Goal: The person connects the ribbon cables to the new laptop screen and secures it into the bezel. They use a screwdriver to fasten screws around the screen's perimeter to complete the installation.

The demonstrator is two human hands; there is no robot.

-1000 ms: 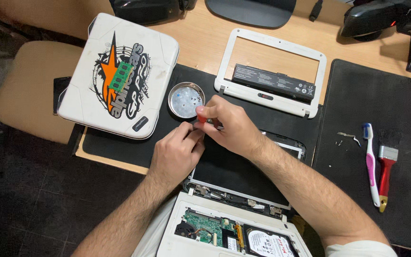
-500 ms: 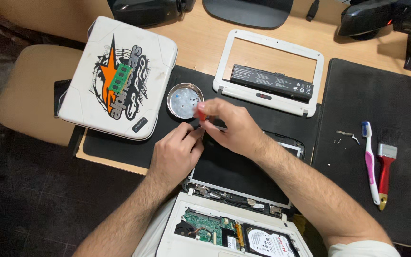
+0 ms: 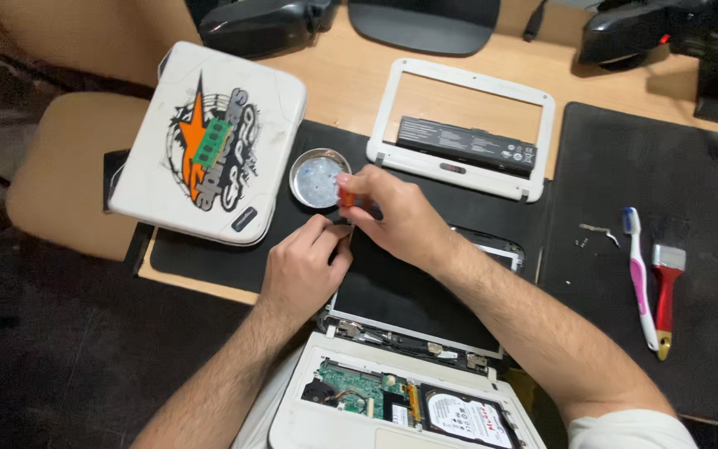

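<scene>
My right hand (image 3: 396, 218) grips an orange-handled screwdriver (image 3: 346, 199), its tip down at the top left corner of a dark laptop screen panel (image 3: 400, 291) lying flat on the black mat. My left hand (image 3: 302, 268) rests against that same corner, its fingers pinched beside the screwdriver tip. A small round metal dish (image 3: 317, 176) sits just above the hands. The opened laptop base (image 3: 392, 403), with green circuit board and hard drive showing, lies at the near edge.
A white laptop lid (image 3: 209, 141) with an orange star sticker and a green memory module lies at left. A white screen bezel (image 3: 463, 129) with a black battery is behind. A toothbrush (image 3: 640, 274) and red-handled brush (image 3: 666, 291) lie at right.
Both hands stay at the panel's corner; the right hand has turned slightly on the screwdriver. Nothing else has moved.
</scene>
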